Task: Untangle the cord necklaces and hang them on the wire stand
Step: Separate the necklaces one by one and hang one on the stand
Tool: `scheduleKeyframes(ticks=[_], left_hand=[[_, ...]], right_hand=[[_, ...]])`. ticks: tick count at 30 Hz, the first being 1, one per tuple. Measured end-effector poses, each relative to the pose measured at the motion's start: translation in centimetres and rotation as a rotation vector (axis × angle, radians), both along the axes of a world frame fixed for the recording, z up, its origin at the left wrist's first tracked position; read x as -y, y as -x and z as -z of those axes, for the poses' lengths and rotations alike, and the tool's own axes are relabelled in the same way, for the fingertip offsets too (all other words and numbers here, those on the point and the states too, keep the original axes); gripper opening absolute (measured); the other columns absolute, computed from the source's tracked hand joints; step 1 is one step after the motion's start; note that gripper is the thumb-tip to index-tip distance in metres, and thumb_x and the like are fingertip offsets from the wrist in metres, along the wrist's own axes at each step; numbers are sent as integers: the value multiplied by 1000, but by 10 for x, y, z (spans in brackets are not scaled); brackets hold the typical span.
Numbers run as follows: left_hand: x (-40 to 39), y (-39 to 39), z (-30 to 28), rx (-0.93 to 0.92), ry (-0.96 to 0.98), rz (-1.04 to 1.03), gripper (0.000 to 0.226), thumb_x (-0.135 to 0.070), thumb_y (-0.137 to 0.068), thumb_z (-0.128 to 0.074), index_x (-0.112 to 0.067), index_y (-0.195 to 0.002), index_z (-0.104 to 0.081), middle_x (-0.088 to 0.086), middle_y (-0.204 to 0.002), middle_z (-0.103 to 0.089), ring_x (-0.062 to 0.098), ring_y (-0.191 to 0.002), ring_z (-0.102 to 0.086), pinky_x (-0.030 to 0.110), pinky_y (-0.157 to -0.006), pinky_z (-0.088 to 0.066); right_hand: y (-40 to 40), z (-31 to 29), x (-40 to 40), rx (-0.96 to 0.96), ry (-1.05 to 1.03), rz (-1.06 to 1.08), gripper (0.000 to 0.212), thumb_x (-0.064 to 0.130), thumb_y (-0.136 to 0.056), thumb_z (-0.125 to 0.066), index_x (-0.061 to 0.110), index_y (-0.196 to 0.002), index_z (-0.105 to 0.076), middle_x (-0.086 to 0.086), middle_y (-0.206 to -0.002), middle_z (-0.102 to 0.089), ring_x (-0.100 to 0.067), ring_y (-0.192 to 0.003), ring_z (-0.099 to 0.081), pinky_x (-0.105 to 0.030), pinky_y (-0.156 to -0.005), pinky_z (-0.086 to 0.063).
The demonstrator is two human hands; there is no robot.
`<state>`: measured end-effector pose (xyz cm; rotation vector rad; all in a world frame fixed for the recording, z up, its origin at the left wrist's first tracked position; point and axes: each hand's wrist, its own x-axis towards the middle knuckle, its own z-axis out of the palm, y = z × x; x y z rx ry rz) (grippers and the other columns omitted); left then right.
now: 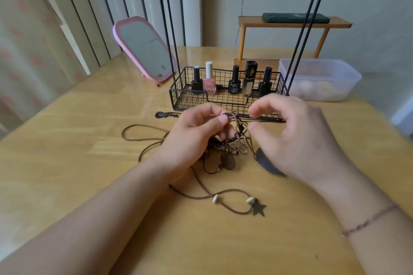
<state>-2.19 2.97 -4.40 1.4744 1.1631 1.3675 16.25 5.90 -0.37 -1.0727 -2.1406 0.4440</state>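
Observation:
A tangle of brown and black cord necklaces [237,140] lies on the wooden table [89,140] in front of the black wire stand [223,96]. My left hand [196,131] pinches a dark knot of the cords between thumb and forefinger and lifts it off the table. My right hand [288,131] hovers just right of the knot, its fingers curled and its thumb and forefinger close to a cord; whether they touch it I cannot tell. A brown oval pendant [229,161] and a metal flower charm hang from the tangle. One cord with shells and a star charm [259,209] trails toward me.
The stand's basket holds several nail polish bottles [209,80]; its tall uprights rise out of frame, hooks at the top edge. A pink mirror [145,48] stands back left, a clear plastic box [319,79] back right, a small wooden shelf [290,23] behind.

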Motion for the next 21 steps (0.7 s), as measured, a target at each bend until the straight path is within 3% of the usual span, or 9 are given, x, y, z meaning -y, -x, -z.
scheduleKeyframes(ticks=[3,8,10,13,16,19,21], left_hand=[[2,0,-3,40,0,-2,16,-5,-102,-45,-6,-91,-57,-4,-72,-67,11,-72,-60,20,-74,-51],[8,0,-7,147,30,0,19,-10,-106,-34,-5,-96,-49,9,-75,-68,21,-74,-63,26,-73,-53],[7,1,-8,150,55,-18,21,-19,-99,-36,-10,-86,-51,12,-76,-68,23,-76,-62,28,-73,-52],[4,3,-8,158,77,-46,29,-26,-85,-36,-26,-67,-58,9,-71,-67,25,-75,-61,35,-76,-46],[4,4,-8,120,34,-58,28,-32,-94,-49,-22,-69,-55,5,-64,-63,21,-71,-63,32,-78,-47],[6,4,-8,125,-16,-45,33,-20,-85,-70,-14,-70,-40,2,-61,-62,14,-65,-64,28,-75,-54],[7,4,-8,109,-20,-58,33,-18,-79,-70,-15,-69,-39,4,-63,-63,13,-66,-66,28,-74,-54]], right_hand=[[3,7,-2,65,175,-46,25,46,-82,-73,41,-105,-65,23,-87,-69,10,-87,-61,1,-68,-37],[1,8,-11,-36,249,-74,14,26,-89,-72,40,-87,-70,18,-75,-72,6,-76,-65,-8,-68,-46],[0,8,-13,-31,221,-71,18,23,-93,-68,38,-82,-70,16,-75,-73,3,-76,-67,-15,-72,-50],[1,9,-11,-78,267,-107,19,20,-98,-60,29,-83,-68,13,-74,-73,1,-73,-68,-10,-65,-48],[2,11,-12,-93,155,-105,19,20,-99,-56,29,-84,-64,11,-72,-69,-5,-68,-66,-14,-64,-50],[1,14,-11,-168,71,-136,14,22,-98,-57,28,-88,-65,1,-65,-62,-16,-57,-59,-35,-61,-55],[0,13,-9,-152,3,-152,13,21,-98,-58,27,-90,-66,1,-60,-58,-16,-55,-53,-23,-52,-46]])
